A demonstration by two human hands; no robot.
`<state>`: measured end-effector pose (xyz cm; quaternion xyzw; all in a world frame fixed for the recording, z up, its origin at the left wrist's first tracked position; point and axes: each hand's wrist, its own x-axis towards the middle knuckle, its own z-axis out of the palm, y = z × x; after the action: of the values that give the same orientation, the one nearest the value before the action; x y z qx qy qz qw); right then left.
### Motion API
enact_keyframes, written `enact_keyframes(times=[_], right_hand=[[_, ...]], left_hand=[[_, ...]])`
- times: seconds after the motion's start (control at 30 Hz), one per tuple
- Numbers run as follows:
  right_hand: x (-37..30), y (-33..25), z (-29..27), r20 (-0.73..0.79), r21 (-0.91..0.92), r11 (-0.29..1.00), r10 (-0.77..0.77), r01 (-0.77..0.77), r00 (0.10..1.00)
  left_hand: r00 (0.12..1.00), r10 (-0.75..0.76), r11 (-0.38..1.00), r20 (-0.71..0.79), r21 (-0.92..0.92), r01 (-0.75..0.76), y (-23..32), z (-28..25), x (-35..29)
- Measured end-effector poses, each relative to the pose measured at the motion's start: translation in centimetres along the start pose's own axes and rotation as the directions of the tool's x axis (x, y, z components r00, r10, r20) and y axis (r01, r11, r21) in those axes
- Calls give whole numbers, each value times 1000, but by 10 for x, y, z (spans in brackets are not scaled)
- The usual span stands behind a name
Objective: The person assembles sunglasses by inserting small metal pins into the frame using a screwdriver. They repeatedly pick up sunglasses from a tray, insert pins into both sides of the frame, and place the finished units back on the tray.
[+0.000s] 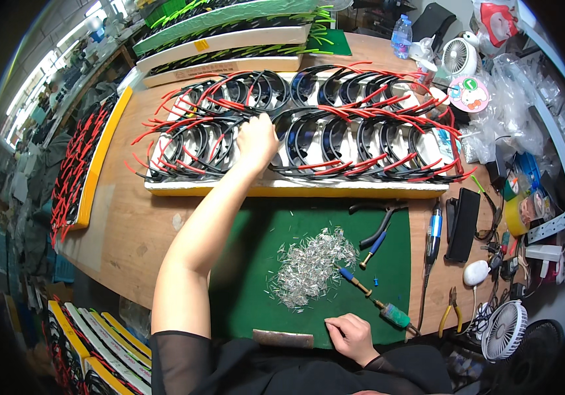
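My left hand (pixel 258 139) reaches forward into a white foam tray (pixel 295 189) filled with coiled black cables that have red ends (pixel 335 164). Its fingers are closed among the coils, and what they grip is hidden. On the near edge of a green mat (pixel 246 263) rests my right hand (pixel 353 337), fingers curled in, with nothing visible in it. Ahead of that hand lies a pile of small silvery metal pins (pixel 312 270). A soldering iron with a green-and-blue handle (pixel 393 315) lies just to its right, and a curved metal strip (pixel 282 338) to its left.
Pliers (pixel 382 227), a blue-handled tool (pixel 376 247), a blue pen-like tool (pixel 434 224), yellow-handled cutters (pixel 452 313) and a black case (pixel 463 226) lie at right. More foam trays of cables stand at the back (pixel 230 59) and left (pixel 101 158). Small fans (pixel 505 329) stand right.
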<state>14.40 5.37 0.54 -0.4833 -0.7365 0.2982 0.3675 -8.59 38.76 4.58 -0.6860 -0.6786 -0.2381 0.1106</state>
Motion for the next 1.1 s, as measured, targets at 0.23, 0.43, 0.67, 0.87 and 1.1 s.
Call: enact_keyframes(times=[0.23, 0.43, 0.67, 0.87, 1.1], right_hand=[[2, 3, -1, 17, -7, 1000, 14, -14, 1000], [24, -26, -5, -65, -25, 999, 24, -25, 998], [24, -20, -6, -26, -16, 999, 36, -37, 999], [28, -23, -6, -48, -1, 999, 42, -42, 998], [26, -24, -4, -64, -3, 998, 55, -55, 996]], left_hand=[[985, 114, 993, 132, 23, -118, -32, 5, 71], [936, 142, 973, 321, 130, -192, -31, 24, 84], [905, 228, 970, 360, 0, -244, -41, 24, 88], [932, 194, 966, 306, 106, -235, -29, 23, 79], [961, 121, 972, 249, 166, -165, -27, 24, 75]])
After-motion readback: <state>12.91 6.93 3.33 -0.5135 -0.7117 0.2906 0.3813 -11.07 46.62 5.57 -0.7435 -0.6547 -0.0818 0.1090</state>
